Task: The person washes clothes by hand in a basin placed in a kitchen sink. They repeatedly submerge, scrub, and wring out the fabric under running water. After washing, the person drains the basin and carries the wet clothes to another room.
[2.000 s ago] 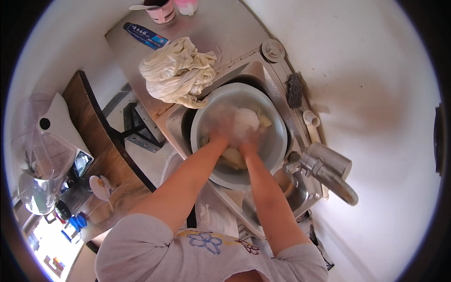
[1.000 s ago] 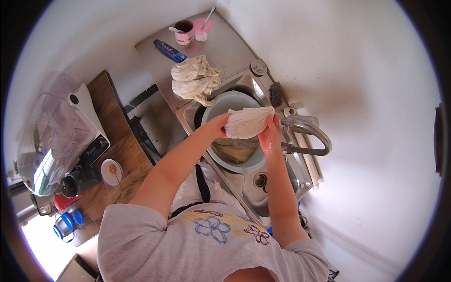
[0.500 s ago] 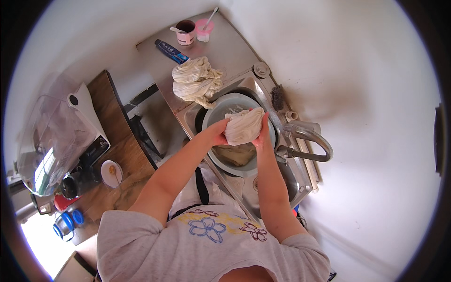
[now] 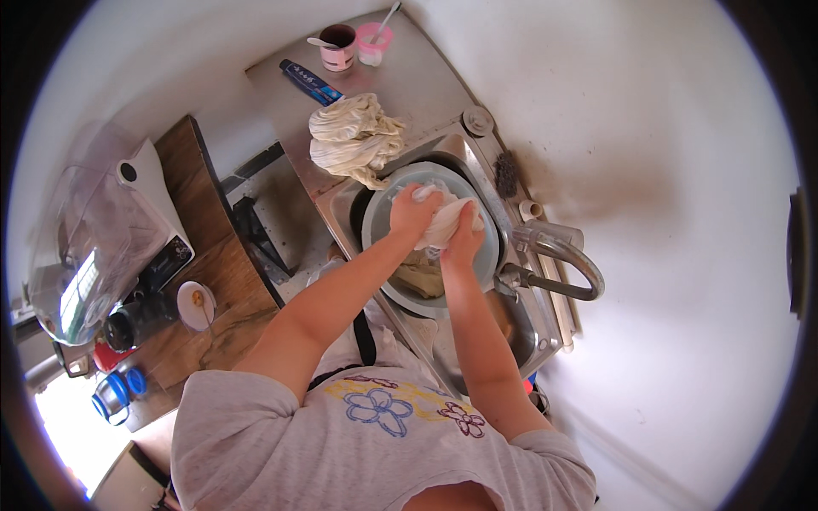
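Note:
Over a pale grey basin (image 4: 487, 271) in the sink, my two hands grip a white cloth (image 4: 443, 226). My left hand (image 4: 412, 211) closes on its left end. My right hand (image 4: 463, 241) is wrapped round the right end. The cloth is bunched and twisted between them, with whitish splashes or suds beside it. Another, yellowish cloth (image 4: 419, 278) lies in the water in the basin, partly behind my right wrist. A twisted heap of cream cloth (image 4: 354, 136) rests on the metal counter just beyond the sink.
A curved faucet (image 4: 579, 255) reaches over the sink's right side. A dark scrubber (image 4: 506, 175) sits on the sink edge by the wall. On the far counter stand a pink cup (image 4: 337, 55), a pink tumbler with a toothbrush (image 4: 375, 38) and a dark blue tube (image 4: 308, 83). At left is a wooden table (image 4: 230, 294).
Both hands have lowered the cloth toward the basin. My left hand has shifted up onto its far side, and the cloth has gone from a rounded bundle to a twisted one.

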`<state>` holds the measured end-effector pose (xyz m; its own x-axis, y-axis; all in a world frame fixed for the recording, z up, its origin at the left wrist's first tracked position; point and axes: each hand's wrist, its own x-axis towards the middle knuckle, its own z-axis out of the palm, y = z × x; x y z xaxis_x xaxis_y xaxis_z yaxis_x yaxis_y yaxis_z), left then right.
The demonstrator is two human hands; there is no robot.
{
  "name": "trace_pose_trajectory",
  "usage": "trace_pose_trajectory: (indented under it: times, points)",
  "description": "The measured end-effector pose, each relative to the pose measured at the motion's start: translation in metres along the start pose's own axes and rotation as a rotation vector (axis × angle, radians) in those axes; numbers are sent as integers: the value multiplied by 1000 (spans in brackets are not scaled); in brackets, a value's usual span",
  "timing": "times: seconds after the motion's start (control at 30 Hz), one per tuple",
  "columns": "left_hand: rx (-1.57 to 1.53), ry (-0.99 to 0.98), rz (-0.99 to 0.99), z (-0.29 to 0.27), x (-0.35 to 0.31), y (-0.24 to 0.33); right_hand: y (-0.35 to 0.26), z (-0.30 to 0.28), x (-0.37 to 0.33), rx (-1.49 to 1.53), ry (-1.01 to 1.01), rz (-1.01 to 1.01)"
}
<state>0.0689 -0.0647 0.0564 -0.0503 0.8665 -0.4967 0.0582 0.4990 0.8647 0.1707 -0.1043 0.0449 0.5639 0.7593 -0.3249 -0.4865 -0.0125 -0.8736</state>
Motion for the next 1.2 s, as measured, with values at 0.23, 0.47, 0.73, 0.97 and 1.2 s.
trace_pose_trajectory:
  times: [0.23,0.47,0.73,0.97,1.2]
  points:
    - [400,157,648,9,-22,14,20,-21,23,355,-133,385]
    - [628,-284,1024,-4,-15,25,36,-48,32,321,-302,837]
    - [904,-814,1072,-4,-9,38,32,-69,25,238,-464,993]
    - [927,-967,1110,-1,-14,47,24,-77,18,151,-584,967]
    - [977,-901,1107,-9,-31,59,7,-65,12,133,-700,819]
